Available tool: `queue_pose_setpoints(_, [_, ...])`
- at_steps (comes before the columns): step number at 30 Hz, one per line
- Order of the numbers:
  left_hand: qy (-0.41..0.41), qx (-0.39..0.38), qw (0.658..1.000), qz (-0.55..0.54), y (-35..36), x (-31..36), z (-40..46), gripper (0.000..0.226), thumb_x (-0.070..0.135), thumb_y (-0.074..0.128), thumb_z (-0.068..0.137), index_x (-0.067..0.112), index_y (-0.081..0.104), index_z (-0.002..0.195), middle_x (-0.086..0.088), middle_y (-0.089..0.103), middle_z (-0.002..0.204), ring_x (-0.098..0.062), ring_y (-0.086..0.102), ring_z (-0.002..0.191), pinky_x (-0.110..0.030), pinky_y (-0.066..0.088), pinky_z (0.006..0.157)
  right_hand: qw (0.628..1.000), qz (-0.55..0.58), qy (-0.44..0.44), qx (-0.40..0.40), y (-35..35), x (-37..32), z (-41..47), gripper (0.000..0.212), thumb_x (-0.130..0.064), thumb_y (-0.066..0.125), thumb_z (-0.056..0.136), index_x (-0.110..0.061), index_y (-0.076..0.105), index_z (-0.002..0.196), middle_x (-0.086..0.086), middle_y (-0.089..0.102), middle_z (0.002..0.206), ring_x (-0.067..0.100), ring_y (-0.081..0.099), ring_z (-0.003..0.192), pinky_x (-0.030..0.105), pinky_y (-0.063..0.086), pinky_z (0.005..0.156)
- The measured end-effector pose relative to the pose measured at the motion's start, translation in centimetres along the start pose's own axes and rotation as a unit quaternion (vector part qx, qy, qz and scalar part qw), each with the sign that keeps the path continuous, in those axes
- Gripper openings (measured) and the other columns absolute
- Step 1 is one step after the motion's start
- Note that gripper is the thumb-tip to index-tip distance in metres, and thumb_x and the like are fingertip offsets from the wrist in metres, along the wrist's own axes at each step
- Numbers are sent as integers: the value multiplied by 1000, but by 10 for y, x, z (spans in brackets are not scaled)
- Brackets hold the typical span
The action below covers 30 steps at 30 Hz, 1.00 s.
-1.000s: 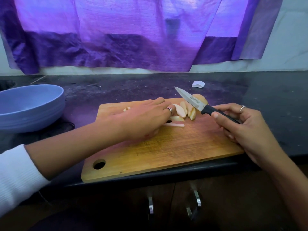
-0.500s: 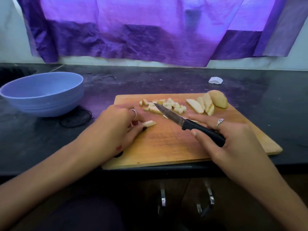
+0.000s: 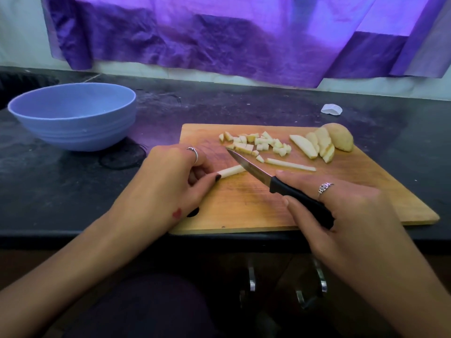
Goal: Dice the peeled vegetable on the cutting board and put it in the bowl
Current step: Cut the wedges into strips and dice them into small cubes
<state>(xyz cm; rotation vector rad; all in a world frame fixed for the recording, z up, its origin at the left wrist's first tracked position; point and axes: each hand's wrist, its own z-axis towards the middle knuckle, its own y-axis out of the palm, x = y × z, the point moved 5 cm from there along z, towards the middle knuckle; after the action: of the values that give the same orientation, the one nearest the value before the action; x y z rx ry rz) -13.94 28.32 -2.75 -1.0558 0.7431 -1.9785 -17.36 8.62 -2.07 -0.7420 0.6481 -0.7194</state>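
left hand pinches vegetable strip on cutting board; right hand grips knife.

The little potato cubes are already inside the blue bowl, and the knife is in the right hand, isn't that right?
Not quite. The head view shows the cubes still lying on the cutting board, not in the blue bowl. The knife is indeed in the right hand.
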Motion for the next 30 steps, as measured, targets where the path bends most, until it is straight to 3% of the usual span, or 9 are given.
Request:
queue_pose_setpoints(2, [-6, 2, 1000, -5, 2, 0, 1, 6, 21, 70, 81, 17, 71, 77, 13, 57, 60, 7, 54, 62, -5, 38, 57, 1000, -7, 9, -8, 0, -1, 1, 35, -27, 59, 82, -20, 68, 115, -13, 68, 82, 3, 57, 74, 10, 42, 71])
queue_pose_setpoints(6, [-21, 8, 1000, -1, 6, -1, 2, 8, 24, 69, 79, 20, 68, 72, 13, 55, 59, 3, 55, 73, -6, 39, 59, 999, -36, 26, -7, 0, -4, 2, 33, -33, 56, 82, -26, 68, 112, -10, 65, 65, 14, 57, 52, 33, 51, 47])
queue_pose_setpoints(11, [-43, 14, 999, -19, 6, -2, 1, 9, 25, 69, 79, 21, 67, 71, 13, 56, 56, 2, 55, 71, -9, 40, 59, 997, -46, 40, -47, 2, -4, 7, 35, -40, 50, 83, -31, 66, 113, -8, 64, 62, 16, 57, 52, 39, 51, 46])
queue_pose_setpoints(16, [-56, 14, 998, -30, 5, -3, 1, 11, 27, 69, 78, 24, 65, 68, 13, 53, 53, 3, 53, 65, -9, 39, 57, 991, -46, 67, -105, 7, 0, 6, 31, -43, 49, 86, -37, 62, 113, -6, 60, 67, 13, 52, 53, 31, 46, 49])
queue_pose_setpoints(21, [-58, 10, 998, -37, 5, -2, 1, 12, 27, 69, 78, 24, 64, 68, 11, 54, 53, 1, 54, 66, -9, 39, 55, 994, -81, 49, -46, -2, 2, 4, 28, -36, 59, 85, -33, 65, 111, -4, 64, 63, 24, 58, 50, 41, 49, 43])
queue_pose_setpoints(22, [-58, 10, 998, -38, 5, -2, 1, 13, 26, 69, 78, 24, 64, 67, 11, 54, 53, 2, 54, 65, -9, 39, 56, 995, -75, 51, -31, -4, 2, 4, 28, -36, 58, 84, -32, 66, 111, -6, 63, 62, 22, 57, 50, 40, 49, 44])
queue_pose_setpoints(26, [-63, 7, 997, -54, 5, -2, 1, 17, 23, 71, 79, 21, 62, 64, 12, 53, 46, 3, 55, 54, -8, 38, 52, 997, -25, 52, -45, 1, -7, 3, 31, -38, 56, 82, -36, 64, 111, -20, 49, 52, 0, 45, 43, 17, 35, 42])
queue_pose_setpoints(28, [-63, 5, 996, -57, 5, -1, 1, 18, 22, 71, 79, 21, 62, 64, 12, 52, 45, 2, 55, 52, -8, 38, 51, 997, -24, 53, -54, 4, -10, 4, 31, -38, 56, 82, -35, 64, 111, -21, 44, 50, -4, 38, 40, 17, 32, 41])
queue_pose_setpoints(30, [-63, 4, 996, -56, 5, -1, 1, 18, 22, 71, 79, 20, 62, 64, 12, 52, 45, 2, 55, 52, -9, 38, 51, 996, -27, 61, -59, 6, -10, 6, 30, -37, 55, 82, -34, 63, 111, -15, 47, 49, 1, 40, 40, 21, 38, 41])
